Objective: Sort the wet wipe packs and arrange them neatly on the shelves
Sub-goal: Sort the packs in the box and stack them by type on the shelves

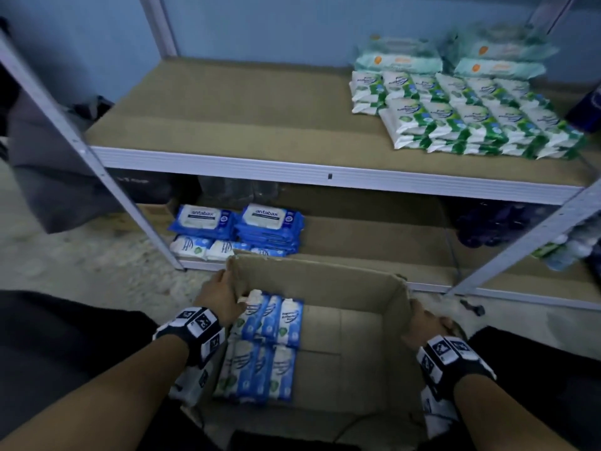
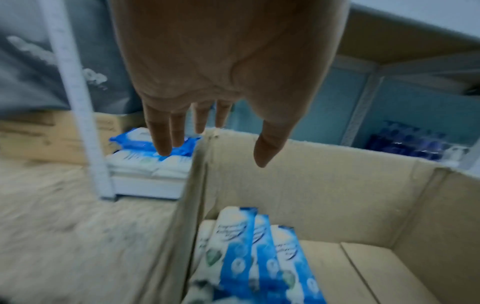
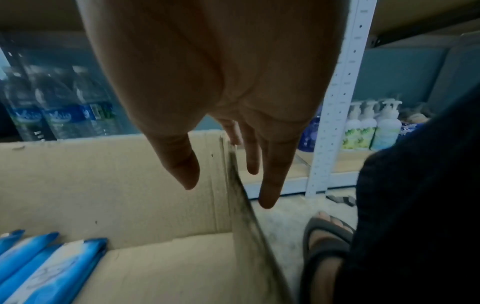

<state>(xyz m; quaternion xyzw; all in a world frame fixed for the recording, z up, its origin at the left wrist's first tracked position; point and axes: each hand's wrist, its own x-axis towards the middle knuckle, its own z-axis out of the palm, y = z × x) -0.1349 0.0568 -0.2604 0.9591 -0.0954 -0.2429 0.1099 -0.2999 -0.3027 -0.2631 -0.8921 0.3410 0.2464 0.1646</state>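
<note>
Both hands [image 1: 221,294] [image 1: 422,323] straddle the cardboard box [image 1: 325,281] walls, fingers straight; blue packs [image 1: 270,346] stand inside.

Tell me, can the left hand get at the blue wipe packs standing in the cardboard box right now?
Probably yes. The left hand straddles the left wall of the cardboard box, holding nothing, and the blue wipe packs stand just inside that wall with the box top open. Nothing covers them.

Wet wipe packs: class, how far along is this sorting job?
Done: green-and-white packs sit in rows on the upper shelf, blue packs on the lower. In hand: the left hand and right hand straddle the cardboard box's walls. Left: blue-and-white packs inside.
</note>
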